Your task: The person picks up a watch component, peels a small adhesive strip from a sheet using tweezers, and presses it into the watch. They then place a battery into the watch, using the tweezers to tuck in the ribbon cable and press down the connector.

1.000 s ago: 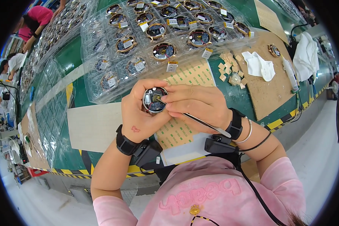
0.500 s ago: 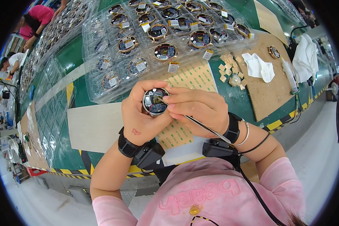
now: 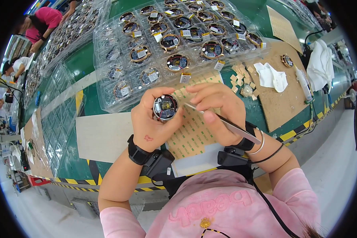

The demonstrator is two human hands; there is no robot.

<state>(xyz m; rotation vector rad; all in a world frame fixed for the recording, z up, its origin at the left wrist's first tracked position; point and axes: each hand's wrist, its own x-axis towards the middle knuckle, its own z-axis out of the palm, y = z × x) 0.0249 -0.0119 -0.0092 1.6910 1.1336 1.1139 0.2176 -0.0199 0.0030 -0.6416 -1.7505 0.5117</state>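
Observation:
My left hand (image 3: 148, 125) is closed around a round watch case (image 3: 165, 107), holding it by the rim with thumb and fingers. Its open face is up, showing a dark circuit board and a thin red wire. In my right hand (image 3: 224, 115) is a pair of metal tweezers (image 3: 238, 131), gripped between thumb and fingers. The tips point toward the watch case but are apart from it; whether they hold anything is too small to tell. Beneath both hands lies a tan sheet (image 3: 194, 133) with printed green lettering, partly covered by them.
Beyond my hands, a clear plastic tray (image 3: 107, 104) holds several watch cases with small batteries. To the right, small tan squares (image 3: 238, 75) lie near a brown board (image 3: 273, 113) bearing a white cloth (image 3: 271, 77), a watch case (image 3: 287, 59) and a white tube (image 3: 304, 83). A pale sheet (image 3: 103, 137) lies left.
My right hand has drawn back to the right, lifting the tweezer tips away from the watch case. Its fingers have spread somewhat. My left hand still holds the case in nearly the same place.

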